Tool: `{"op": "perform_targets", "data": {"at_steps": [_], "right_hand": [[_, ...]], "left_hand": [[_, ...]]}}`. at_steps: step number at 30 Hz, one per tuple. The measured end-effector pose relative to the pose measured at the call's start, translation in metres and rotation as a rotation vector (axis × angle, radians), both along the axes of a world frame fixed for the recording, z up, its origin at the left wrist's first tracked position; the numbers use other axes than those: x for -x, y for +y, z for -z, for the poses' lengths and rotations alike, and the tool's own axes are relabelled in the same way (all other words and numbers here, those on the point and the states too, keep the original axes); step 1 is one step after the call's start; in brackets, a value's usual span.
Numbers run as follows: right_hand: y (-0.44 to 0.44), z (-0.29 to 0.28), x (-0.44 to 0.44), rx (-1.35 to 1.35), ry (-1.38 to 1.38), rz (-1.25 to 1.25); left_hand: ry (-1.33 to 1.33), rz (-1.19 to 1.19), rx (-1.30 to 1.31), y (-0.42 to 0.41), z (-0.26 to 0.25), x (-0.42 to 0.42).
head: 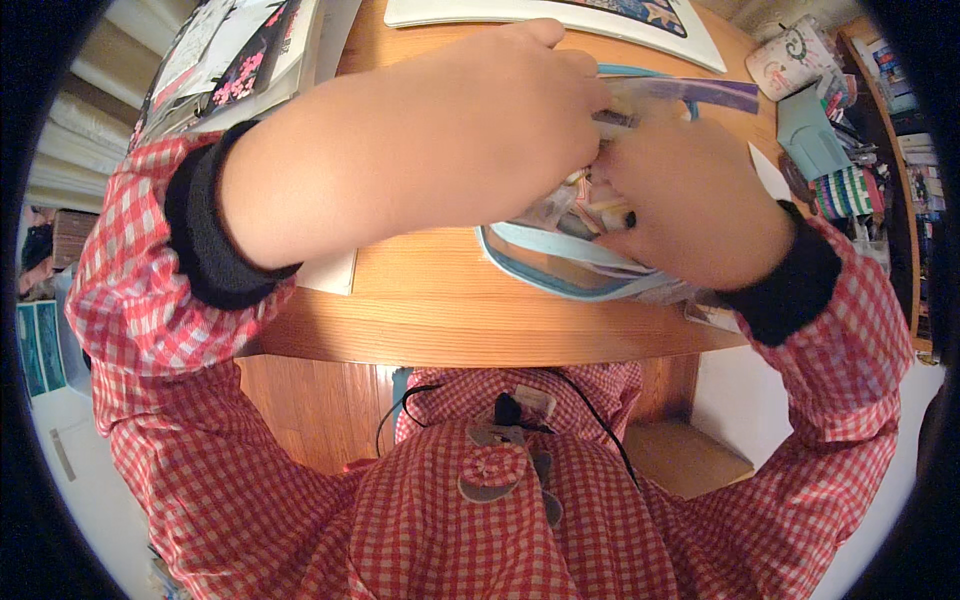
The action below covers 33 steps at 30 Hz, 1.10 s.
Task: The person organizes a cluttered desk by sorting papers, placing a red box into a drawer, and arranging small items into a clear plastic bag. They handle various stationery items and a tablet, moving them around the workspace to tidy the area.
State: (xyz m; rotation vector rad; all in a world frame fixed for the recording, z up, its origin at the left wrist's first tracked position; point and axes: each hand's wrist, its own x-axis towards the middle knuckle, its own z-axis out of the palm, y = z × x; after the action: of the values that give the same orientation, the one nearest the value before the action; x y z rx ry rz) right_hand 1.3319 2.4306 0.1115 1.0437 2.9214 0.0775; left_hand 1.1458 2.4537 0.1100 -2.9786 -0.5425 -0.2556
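A see-through pouch (566, 244) with light blue edging lies on the wooden desk (420, 300), its mouth spread apart. Several small items (592, 206), some pale and some dark-tipped, crowd inside it. My left hand (525, 105) reaches across from the left, its fingers curled at the pouch's far side. Over the pouch's right part is my right hand (682, 187), blurred, with fingers pointing into the contents. Both sets of fingertips meet near a greyish translucent piece (619, 118). What either hand grips is hidden.
Papers and a plastic folder (255, 56) with pink flowers lie at the desk's left. A white-bordered board (540, 11) is at the back. At the right stand a decorated white cup (793, 56), a pale teal box (814, 131) and shelves (885, 97). The desk's front edge faces my lap.
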Motion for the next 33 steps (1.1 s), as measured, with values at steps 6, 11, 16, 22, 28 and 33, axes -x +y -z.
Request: {"op": "perform_targets", "data": {"at_steps": [6,11,16,22,28,33], "right_hand": [[0.005,0.016,0.003,0.135,0.096,0.170],[0.011,0.021,0.001,0.134,0.082,0.059],[0.012,0.015,0.001,0.065,0.091,-0.056],[0.013,-0.007,-0.014,0.129,0.119,-0.047],[0.016,-0.039,-0.048,0.202,0.301,0.143],[-0.038,-0.056,-0.086,0.532,0.830,0.513]], "left_hand": [[0.000,0.058,0.106,-0.003,-0.011,0.000],[-0.033,0.049,0.060,-0.009,-0.017,0.006],[0.016,-0.013,0.146,-0.012,-0.021,0.015],[-0.039,0.022,0.196,-0.007,-0.018,0.013],[0.049,-0.101,0.199,-0.004,-0.011,0.000],[0.025,0.001,0.228,-0.004,-0.006,-0.007]]}}
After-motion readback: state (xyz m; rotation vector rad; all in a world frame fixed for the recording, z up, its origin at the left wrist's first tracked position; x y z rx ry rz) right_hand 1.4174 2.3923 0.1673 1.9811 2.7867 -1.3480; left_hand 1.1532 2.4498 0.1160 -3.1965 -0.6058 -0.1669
